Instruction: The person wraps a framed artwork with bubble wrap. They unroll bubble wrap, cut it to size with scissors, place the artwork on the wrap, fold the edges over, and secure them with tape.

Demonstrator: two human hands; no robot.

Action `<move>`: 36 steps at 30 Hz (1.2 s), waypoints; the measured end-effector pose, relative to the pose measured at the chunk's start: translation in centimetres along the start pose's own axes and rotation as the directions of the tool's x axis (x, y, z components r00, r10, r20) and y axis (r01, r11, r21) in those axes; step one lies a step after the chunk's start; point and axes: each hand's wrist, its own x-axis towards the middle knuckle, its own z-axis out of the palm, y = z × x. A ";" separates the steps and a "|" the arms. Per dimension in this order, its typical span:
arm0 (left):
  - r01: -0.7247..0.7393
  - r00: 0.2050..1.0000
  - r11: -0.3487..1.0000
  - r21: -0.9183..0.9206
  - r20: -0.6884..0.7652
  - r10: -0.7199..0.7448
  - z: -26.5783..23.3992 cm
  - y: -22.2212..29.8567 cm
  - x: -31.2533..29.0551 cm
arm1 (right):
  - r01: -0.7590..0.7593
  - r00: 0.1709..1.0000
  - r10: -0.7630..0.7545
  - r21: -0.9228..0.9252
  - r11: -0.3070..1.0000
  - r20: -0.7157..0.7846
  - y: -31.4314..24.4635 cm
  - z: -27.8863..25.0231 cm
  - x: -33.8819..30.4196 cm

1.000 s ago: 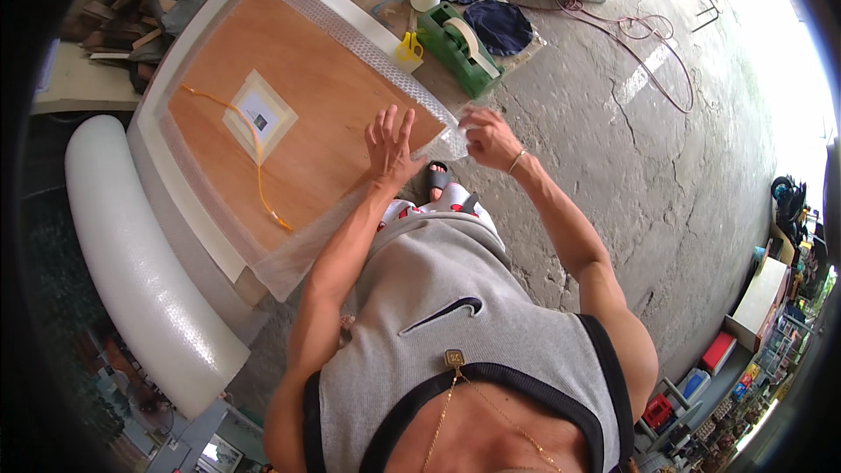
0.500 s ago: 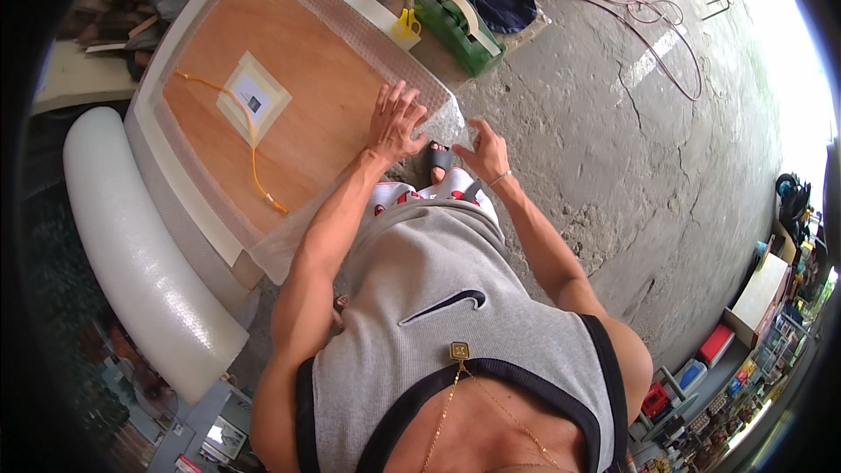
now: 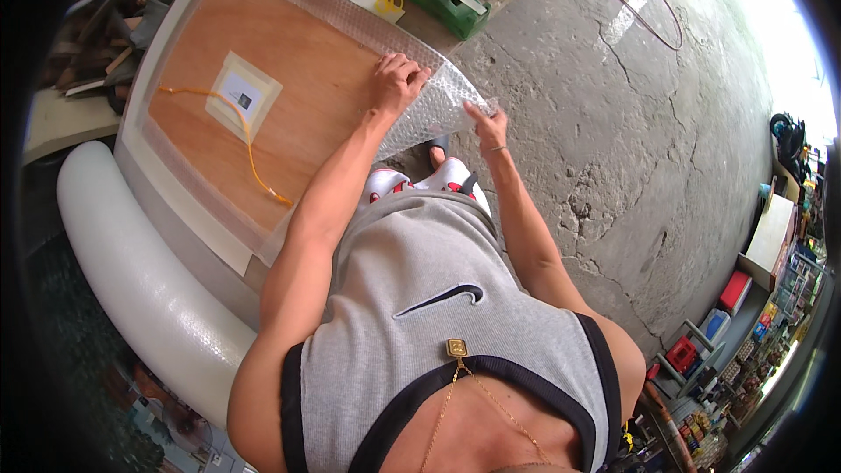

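Note:
A flat brown wooden panel (image 3: 298, 44) lies on the left, with bubble wrap (image 3: 429, 109) folded over its borders. My right hand (image 3: 489, 127) pinches the outer corner of the wrap and holds it stretched out past the panel's right end. At that end, my left hand (image 3: 399, 83) rests with curled fingers on the panel at the inner edge of the wrap; its fingertips are partly hidden. An orange cord (image 3: 250, 144) crosses the panel, beside a taped-on label (image 3: 241, 96).
A green tape dispenser (image 3: 438, 0) and yellow scissors (image 3: 388, 0) sit beyond the panel. A thick bubble wrap roll (image 3: 131, 263) lies at the left. A reddish hose (image 3: 657, 22) trails over the cracked concrete floor (image 3: 596, 158). Crowded shelves (image 3: 780, 298) stand at the far right.
My right hand has taken hold of the wrap's corner and drawn it out, away from me. My left hand has gone from spread fingers to curled ones. The view has shifted slightly.

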 end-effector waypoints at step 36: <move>0.029 0.999 0.975 0.222 0.037 -0.038 -3.9 -4.8 2.7 | 0.924 0.308 -0.379 -0.179 0.338 0.873 -16.4 11.0 11.9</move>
